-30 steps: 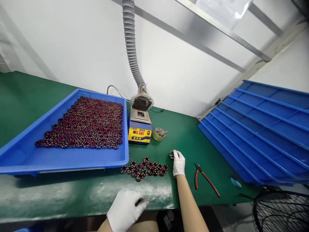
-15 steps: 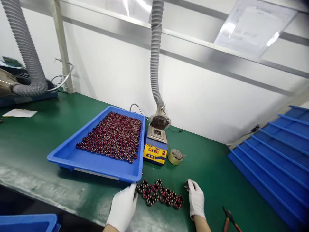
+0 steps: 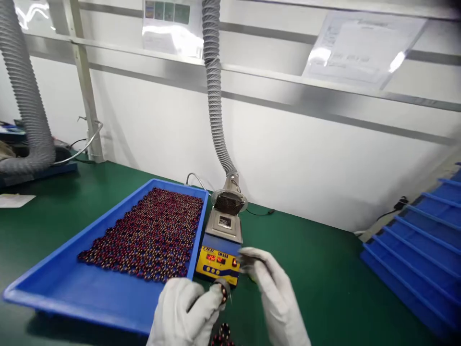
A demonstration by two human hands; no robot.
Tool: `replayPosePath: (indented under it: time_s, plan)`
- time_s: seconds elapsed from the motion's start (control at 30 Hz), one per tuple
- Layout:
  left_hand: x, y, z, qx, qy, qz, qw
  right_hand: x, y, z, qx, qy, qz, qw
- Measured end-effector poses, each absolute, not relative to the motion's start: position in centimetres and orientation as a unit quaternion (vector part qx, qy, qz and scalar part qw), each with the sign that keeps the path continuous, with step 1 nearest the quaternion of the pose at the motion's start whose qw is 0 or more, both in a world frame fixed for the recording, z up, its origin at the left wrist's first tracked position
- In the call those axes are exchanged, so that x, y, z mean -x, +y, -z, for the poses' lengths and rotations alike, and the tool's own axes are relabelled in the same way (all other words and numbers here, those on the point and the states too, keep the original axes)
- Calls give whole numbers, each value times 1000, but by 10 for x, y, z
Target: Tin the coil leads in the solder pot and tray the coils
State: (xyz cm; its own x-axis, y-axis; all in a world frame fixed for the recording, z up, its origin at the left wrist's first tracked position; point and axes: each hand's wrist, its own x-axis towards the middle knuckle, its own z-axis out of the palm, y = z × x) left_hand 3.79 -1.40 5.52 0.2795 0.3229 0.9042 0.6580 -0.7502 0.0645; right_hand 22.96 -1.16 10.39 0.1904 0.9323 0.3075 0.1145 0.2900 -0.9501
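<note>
My white-gloved left hand (image 3: 185,312) pinches a small ring-shaped stator (image 3: 224,290), dark with copper dots round its rim, in front of the solder pot (image 3: 219,262). A thin wire seems to hang from it. My gloved right hand (image 3: 281,300) is raised beside the pot's front, thumb and fingers closed on a dark grey piece (image 3: 248,262), blurred by motion. Below the hands, a few loose stators (image 3: 223,334) show at the bottom edge. To the left stands a blue tray (image 3: 72,293) with a dense layer of such stators (image 3: 154,235).
A grey extraction hose (image 3: 214,96) ends in a hood (image 3: 229,199) over the pot. A yellowish tin (image 3: 252,278) is mostly hidden behind my right hand. Stacked blue trays (image 3: 418,250) lean at the right. The green bench (image 3: 306,250) meets a white wall.
Both hands have risen from the bench toward the solder pot's front, the left now with a stator in its fingers. The view has shifted, leaving most loose stators and the pliers out of sight.
</note>
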Motion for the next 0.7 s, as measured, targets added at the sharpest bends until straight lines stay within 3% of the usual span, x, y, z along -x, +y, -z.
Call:
replayPosePath:
  time_s: [0.13,0.27,0.43,0.53,0.7]
  plan:
    - [-66,32,-96,739,-293,566,217,-195,15,-114,303,-484,-460,679]
    - [-82,56,-88,758,-255,569,194,-204,44,-97,242,-408,-471,743]
    - [-84,63,-77,757,-399,517,-20,-221,53,-87,250,-423,-494,717]
    - [-79,70,-82,813,-330,479,-40,-223,55,-83,238,-446,-514,693]
    - [-70,77,-89,804,-273,528,-38,-216,55,-76,280,-436,-502,693]
